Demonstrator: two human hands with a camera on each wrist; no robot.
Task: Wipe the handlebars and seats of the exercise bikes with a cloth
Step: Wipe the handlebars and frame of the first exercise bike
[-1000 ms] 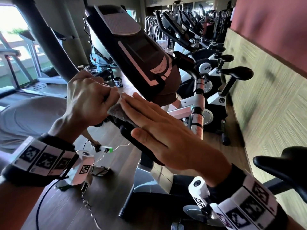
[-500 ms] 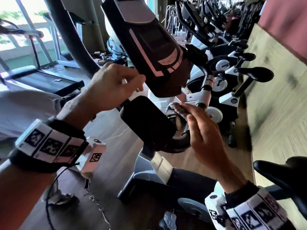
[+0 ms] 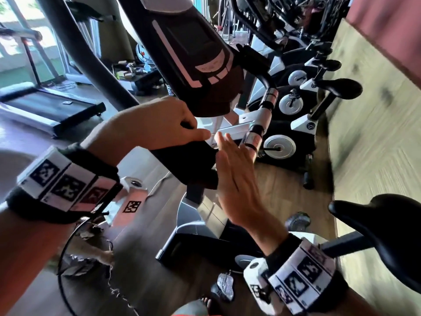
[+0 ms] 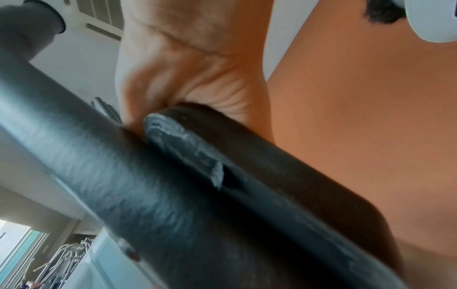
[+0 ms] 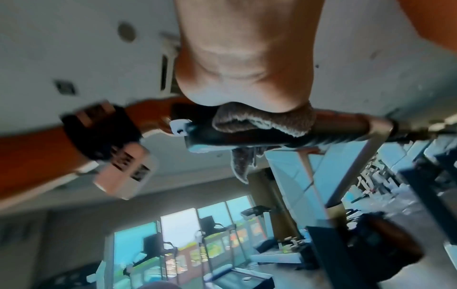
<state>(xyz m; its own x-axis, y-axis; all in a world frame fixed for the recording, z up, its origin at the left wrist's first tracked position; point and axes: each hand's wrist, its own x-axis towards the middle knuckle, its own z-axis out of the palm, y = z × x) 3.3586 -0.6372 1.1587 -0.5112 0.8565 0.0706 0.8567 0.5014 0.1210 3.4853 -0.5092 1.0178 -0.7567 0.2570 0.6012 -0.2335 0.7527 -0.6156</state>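
In the head view my left hand (image 3: 180, 131) grips the top of the near bike's black padded handlebar (image 3: 184, 165), fingers and thumb curled round it. The left wrist view shows that palm over the worn end of the handlebar (image 4: 188, 154). My right hand (image 3: 230, 156) lies flat, fingers straight, against the right side of the same pad. The brown cloth (image 5: 267, 121) is hidden in the head view; the right wrist view shows it pressed under my palm against the bar, one corner hanging down. The bike's black seat (image 3: 387, 226) is at the lower right.
The bike's dark console (image 3: 193, 53) hangs just above my hands. A row of other exercise bikes (image 3: 303, 124) runs along the wood-panelled wall on the right. A treadmill (image 3: 47, 108) stands at the left. Cables and a small device lie on the floor (image 3: 145, 281) below.
My right hand left the pad's top, briefly pinched the cloth beside it, and now presses flat on the pad's right side. My left hand has come down onto the pad.
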